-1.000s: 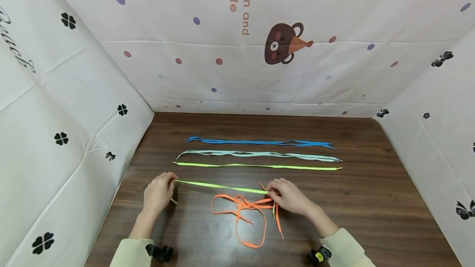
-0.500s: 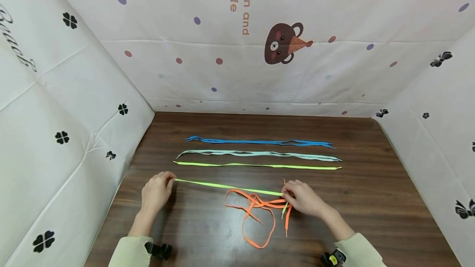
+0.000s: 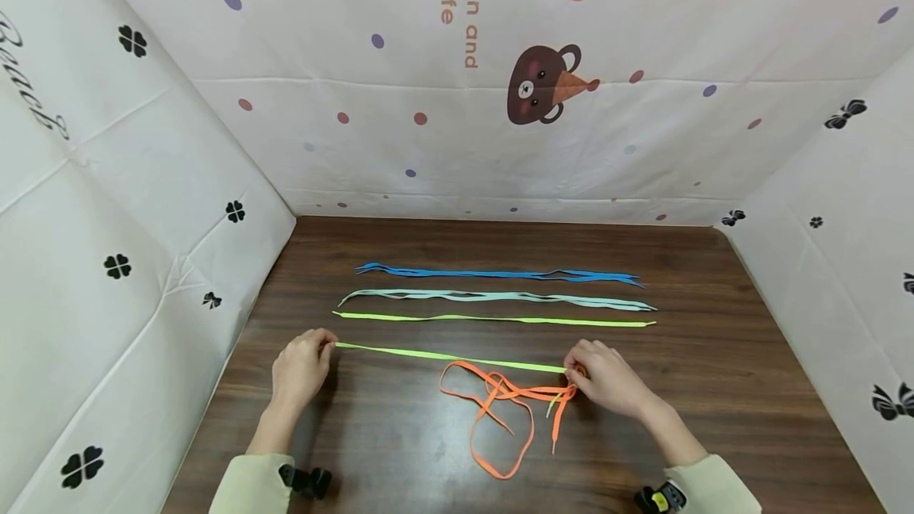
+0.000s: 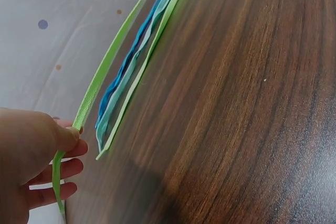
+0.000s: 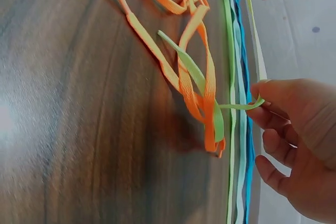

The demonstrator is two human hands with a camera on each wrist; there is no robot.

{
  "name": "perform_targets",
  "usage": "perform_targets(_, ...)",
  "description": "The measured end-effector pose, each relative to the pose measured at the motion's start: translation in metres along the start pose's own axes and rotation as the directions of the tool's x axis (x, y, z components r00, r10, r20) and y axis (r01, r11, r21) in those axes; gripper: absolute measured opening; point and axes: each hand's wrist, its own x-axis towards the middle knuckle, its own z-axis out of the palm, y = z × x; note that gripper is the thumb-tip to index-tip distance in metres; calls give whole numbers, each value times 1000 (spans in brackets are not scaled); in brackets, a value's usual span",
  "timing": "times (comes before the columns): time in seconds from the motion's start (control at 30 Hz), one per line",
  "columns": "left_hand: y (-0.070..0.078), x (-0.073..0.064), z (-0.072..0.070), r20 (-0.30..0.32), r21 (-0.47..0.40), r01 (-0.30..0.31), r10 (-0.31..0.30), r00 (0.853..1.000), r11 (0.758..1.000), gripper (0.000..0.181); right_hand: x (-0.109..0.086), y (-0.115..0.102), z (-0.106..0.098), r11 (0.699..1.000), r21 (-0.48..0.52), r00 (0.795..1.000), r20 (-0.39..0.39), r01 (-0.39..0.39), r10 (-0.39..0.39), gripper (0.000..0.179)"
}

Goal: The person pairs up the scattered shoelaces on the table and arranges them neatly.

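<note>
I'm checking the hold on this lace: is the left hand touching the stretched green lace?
Touching. The left wrist view shows the left hand pinching the stretched green lace beneath its thumb.

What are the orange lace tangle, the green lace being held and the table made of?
Orange lace tangle: probably woven fabric, matte; it folds in soft, flat loops.
Held green lace: likely woven fabric too, matte, with fine texture showing close up.
Table: looks like wood, slightly shiny, with brown grain streaks and pale glare, but maybe printed laminate.
</note>
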Motion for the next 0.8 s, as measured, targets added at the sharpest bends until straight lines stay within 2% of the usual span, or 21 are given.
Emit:
perform_targets(0.33,-3,3,3,0,0,-1,1,1000,1000,4,-8,14,-11,999,-44,1000,-1,9,-9,18)
perform_targets(0.57,-9,3,4,-15,16,11,-11,1000,1000,4,-19,27,-15,1000,1,1000,8,20,-20,21)
perform_targets(0.8,-11,6,3,-24,11,1,-1,1000,1000,4,-23,30,-23,998,51,1000,0,-23,23,19)
